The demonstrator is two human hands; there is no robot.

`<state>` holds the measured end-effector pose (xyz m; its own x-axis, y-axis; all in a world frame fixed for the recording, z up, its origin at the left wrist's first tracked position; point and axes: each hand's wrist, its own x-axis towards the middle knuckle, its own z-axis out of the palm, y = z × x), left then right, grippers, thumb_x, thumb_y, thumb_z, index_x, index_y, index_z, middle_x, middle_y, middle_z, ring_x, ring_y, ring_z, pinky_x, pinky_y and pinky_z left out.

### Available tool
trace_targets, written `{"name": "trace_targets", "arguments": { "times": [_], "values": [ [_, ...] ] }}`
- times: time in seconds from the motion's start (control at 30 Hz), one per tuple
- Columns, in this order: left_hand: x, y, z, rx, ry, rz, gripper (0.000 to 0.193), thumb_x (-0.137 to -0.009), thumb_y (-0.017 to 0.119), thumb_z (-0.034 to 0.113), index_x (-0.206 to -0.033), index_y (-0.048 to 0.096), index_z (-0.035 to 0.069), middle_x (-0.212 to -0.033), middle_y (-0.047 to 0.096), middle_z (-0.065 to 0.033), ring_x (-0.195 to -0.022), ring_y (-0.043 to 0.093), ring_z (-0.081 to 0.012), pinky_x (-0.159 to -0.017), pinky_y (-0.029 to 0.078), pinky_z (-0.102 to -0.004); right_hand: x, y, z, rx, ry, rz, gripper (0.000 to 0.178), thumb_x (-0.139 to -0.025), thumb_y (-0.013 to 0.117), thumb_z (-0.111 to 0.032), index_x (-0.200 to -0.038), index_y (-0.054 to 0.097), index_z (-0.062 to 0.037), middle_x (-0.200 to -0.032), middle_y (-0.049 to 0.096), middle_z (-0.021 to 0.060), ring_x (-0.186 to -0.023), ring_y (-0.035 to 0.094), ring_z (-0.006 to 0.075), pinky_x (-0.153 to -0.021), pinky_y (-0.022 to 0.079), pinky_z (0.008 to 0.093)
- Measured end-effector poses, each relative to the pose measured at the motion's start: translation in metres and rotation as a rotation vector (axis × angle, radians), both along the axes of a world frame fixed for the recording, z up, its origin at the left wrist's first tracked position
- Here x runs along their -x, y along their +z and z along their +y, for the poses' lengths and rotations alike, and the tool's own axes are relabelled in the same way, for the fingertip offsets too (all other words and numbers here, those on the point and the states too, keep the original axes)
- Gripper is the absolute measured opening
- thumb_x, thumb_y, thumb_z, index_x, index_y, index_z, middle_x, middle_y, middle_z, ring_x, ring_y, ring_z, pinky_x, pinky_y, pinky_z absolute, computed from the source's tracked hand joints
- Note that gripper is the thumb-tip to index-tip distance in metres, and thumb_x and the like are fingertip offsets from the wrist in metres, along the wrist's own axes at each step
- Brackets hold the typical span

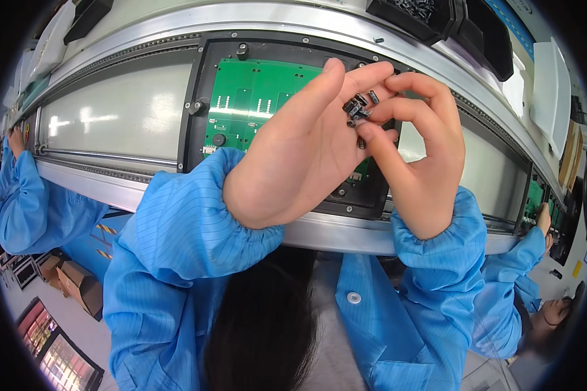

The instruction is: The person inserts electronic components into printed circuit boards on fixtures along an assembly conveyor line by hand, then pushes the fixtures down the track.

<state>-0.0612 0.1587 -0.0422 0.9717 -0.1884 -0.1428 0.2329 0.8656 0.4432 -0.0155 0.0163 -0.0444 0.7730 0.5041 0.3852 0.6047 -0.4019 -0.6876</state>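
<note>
My left hand (297, 146) is turned palm up above a green circuit board (238, 81), its fingers stretched out. Several small black capacitors (355, 104) with pale ends lie on its fingers. Over them comes my right hand (427, 153), thumb and forefinger pinched together at one of these small parts. The pinched piece is mostly hidden by the fingertips. Beneath both hands, the board sits in a black carrier frame (193, 137); my left hand covers much of its right side. A round black part (219, 139) stands on the board near its lower left.
The carrier rests on a conveyor line with metal rails (346, 238). Beyond the far rail stand black bins (414, 16), one holding many small parts. Co-workers in blue sleeves are at both sides: one hand (16, 141) far left, another (544, 218) at a green board far right.
</note>
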Motion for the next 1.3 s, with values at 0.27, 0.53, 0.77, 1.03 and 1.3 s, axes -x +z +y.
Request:
{"name": "trace_targets", "arguments": {
  "times": [0.27,0.53,0.77,1.03,1.3],
  "values": [
    [0.005,-0.006,0.021,0.0,-0.045,0.044,0.063,-0.101,0.029,0.042,-0.139,0.032,-0.008,-0.126,0.049,-0.0202,-0.115,0.051,-0.0269,-0.098,0.042,-0.0342,-0.001,0.0,0.004,-0.073,0.027,0.013,0.014,-0.065,0.072,-0.006,-0.076,0.065,-0.0082,-0.104,0.057,0.0052,-0.092,0.052,0.0215,-0.085,0.039,0.034],
    [0.006,-0.013,0.03,-0.006,-0.03,0.06,0.065,-0.101,0.029,0.043,-0.138,0.032,-0.011,-0.124,0.05,-0.0212,-0.115,0.051,-0.0269,-0.096,0.043,-0.0325,-0.007,-0.003,-0.001,0.165,0.198,-0.07,0.016,-0.071,0.066,0.0,-0.086,0.063,-0.0026,-0.112,0.055,0.0133,-0.103,0.055,0.0264,-0.088,0.046,0.0373],
    [0.007,-0.015,0.031,0.012,-0.039,0.078,0.065,-0.101,0.029,0.043,-0.139,0.032,-0.01,-0.122,0.05,-0.0205,-0.115,0.051,-0.0268,-0.097,0.042,-0.0344,-0.007,-0.008,-0.003,0.138,0.221,-0.004,0.015,-0.073,0.064,0.0,-0.087,0.062,-0.0019,-0.112,0.054,0.0143,-0.105,0.054,0.0283,-0.088,0.046,0.0385],
    [0.005,-0.008,0.03,-0.332,-0.101,0.088,0.041,-0.099,0.039,0.03,-0.12,0.05,-0.004,-0.104,0.056,-0.0145,-0.087,0.053,-0.0166,-0.078,0.044,-0.0254,-0.005,-0.006,-0.012,-0.009,0.199,-0.041,0.008,-0.078,0.061,-0.003,-0.086,0.061,-0.002,-0.107,0.055,0.0137,-0.104,0.053,0.0309,-0.09,0.045,0.0422],
    [0.009,-0.005,0.03,-0.713,-0.243,0.011,0.015,-0.094,0.05,0.015,-0.099,0.054,0.002,-0.081,0.058,-0.0067,-0.059,0.044,-0.0077,-0.055,0.036,-0.017,-0.007,-0.004,-0.017,0.093,0.242,-0.192,0.011,-0.077,0.063,-0.006,-0.087,0.062,-0.0026,-0.102,0.056,0.013,-0.102,0.053,0.0306,-0.09,0.044,0.0433]
  ]
}}
